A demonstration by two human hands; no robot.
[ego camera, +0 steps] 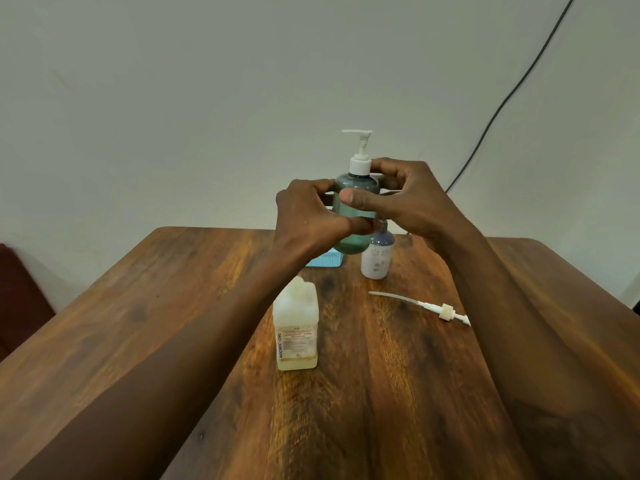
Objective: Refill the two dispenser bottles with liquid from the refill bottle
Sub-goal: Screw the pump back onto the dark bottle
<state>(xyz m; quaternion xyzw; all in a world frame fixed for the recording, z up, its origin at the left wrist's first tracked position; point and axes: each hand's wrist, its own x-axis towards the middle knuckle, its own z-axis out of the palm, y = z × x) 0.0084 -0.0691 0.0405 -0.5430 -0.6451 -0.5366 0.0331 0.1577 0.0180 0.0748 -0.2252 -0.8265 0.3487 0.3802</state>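
Observation:
Both hands hold a teal see-through dispenser bottle (356,195) up above the table, its white pump head (360,150) screwed on top. My left hand (308,213) wraps its left side, my right hand (412,199) its right side with the thumb across the front. Behind and below it stands a small white dispenser bottle (376,258) with a purple top part, its neck partly hidden by my fingers. A loose white pump with its tube (422,305) lies on the table to the right. The square refill bottle (296,327) stands nearer me, holding a little yellowish liquid.
The wooden table (381,393) reaches to the wall. A light-blue flat item (327,260) lies behind my left wrist. A black cable (512,91) runs down the wall at right. A dark red seat (17,292) is at far left.

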